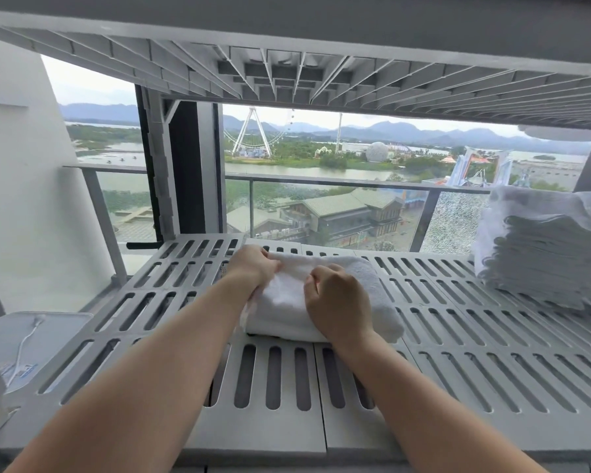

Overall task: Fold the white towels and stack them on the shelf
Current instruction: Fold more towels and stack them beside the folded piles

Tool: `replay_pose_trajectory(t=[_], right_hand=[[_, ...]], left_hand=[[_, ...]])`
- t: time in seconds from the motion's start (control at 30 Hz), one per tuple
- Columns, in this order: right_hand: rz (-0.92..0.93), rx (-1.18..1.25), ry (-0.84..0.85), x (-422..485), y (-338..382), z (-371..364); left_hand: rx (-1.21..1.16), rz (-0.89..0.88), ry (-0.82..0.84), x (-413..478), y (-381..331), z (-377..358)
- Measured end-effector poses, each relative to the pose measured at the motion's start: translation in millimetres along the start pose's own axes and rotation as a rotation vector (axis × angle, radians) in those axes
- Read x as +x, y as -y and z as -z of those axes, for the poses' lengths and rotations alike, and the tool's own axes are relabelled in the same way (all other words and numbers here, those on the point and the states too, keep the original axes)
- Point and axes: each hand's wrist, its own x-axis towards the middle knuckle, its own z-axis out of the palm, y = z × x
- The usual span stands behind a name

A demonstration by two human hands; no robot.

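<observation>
A folded white towel (pixel 365 288) lies on the grey slatted shelf (pixel 475 370), near its middle. My left hand (pixel 253 268) grips the towel's far left edge with curled fingers. On the towel's near right part, my right hand (pixel 335 302) pinches a fold of cloth. At the shelf's right end stands a stack of folded white towels (pixel 539 254), apart from both hands.
Another slatted shelf (pixel 287 63) hangs close overhead. A window with a glass balcony railing (pixel 321 206) is behind the shelf. A white device with a cable (pixel 28 346) sits lower left. A white wall (pixel 17 199) stands at the left.
</observation>
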Motion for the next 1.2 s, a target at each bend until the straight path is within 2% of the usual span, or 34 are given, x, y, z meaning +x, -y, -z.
replay_pose_trajectory(t=[0.07,0.17,0.3,0.43,0.53,0.6,0.67,0.73,0.8,0.93,1.07,1.2], right_hand=[[-0.021,-0.059,-0.037,2,2,3],[0.054,-0.121,-0.027,7,10,2],[0.112,-0.204,0.228,1,13,-13],[0.080,-0.164,0.450,-2,11,-23],[0.090,-0.146,0.559,3,8,-20],[0.101,-0.083,0.668,9,5,-13],[0.123,-0.023,0.731,13,1,-6],[0.139,-0.025,0.695,8,-1,-5],[0.182,-0.078,0.609,-4,-2,-11],[0.222,-0.113,0.461,-12,-1,-14],[0.103,-0.054,0.245,-11,-8,-7],[0.152,-0.131,0.320,-12,-21,-13]], left_hand=[[-0.064,0.031,0.082,5,-1,9],[-0.119,0.068,0.167,9,5,19],[-0.060,-0.005,0.158,10,14,16],[0.269,-0.115,-0.025,9,10,9],[0.530,-0.266,-0.061,9,-6,3],[0.611,-0.404,-0.004,8,-18,-3],[0.499,-0.411,0.132,10,-24,-8],[0.447,-0.370,0.249,11,-18,-15],[0.481,-0.348,0.292,12,-6,-23],[0.499,-0.375,0.217,19,4,-29],[0.576,-0.398,0.190,15,1,-28],[0.717,-0.401,0.160,7,0,-32]])
